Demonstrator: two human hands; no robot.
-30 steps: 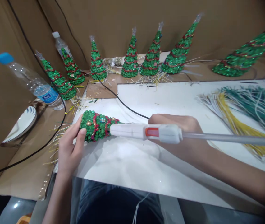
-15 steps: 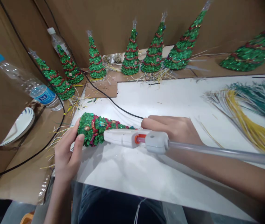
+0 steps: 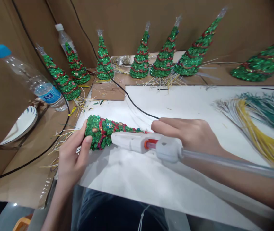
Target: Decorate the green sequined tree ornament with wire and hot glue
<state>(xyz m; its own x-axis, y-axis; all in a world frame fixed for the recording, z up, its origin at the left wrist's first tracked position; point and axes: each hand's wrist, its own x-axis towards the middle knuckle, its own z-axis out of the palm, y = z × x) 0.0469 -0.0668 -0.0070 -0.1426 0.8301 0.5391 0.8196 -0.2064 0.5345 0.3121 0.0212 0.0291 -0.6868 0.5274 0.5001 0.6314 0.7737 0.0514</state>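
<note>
A small green glittery tree [image 3: 98, 133] with red garland lies on its side above the white board, its base toward the left. My left hand [image 3: 73, 154] is closed round that base, thumb on the near side. In my right hand [image 3: 185, 136] is a white glue gun [image 3: 129, 141], its front end over the middle of the tree. A long clear glue stick [image 3: 223, 162] runs out of its back to the right. The tree's tip is partly hidden behind the gun, and so are some of my right fingers.
Several finished-looking trees [image 3: 140, 59] stand along the back cardboard. Two plastic bottles [image 3: 48, 93] and a white dish [image 3: 21, 125] are at the left. A black cable [image 3: 137, 106] crosses the white board [image 3: 148, 96]. Yellow, white and green wires [image 3: 254, 125] lie at the right.
The whole view has shifted a little, so most things appear slightly farther right. Both hands keep their holds on the tree and the glue gun, with little change between them.
</note>
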